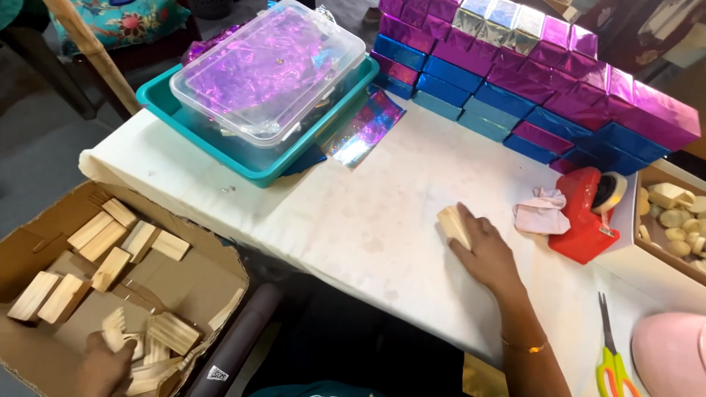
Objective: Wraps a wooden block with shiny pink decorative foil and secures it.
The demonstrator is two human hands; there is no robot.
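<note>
Head view: white table (pixel 353 220) carries stacked foil-wrapped boxes (pixel 544 81) beside grey floor (pixel 44 147).

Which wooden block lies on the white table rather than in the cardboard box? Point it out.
The wooden block under the right hand, near the red tape dispenser; all others lie in the cardboard box.

The right hand (pixel 485 254) rests on the white table (pixel 353 220) and touches a wooden block (pixel 454 226) with the fingers. The left hand (pixel 103 364) is down in the cardboard box (pixel 198 283) on the floor, on a wooden block (pixel 115 328) among many others. Near the right hand are a crumpled pink cloth (pixel 540 213) and a red tape dispenser (pixel 588 213). Foil-wrapped boxes (pixel 529 73) are stacked behind
</note>
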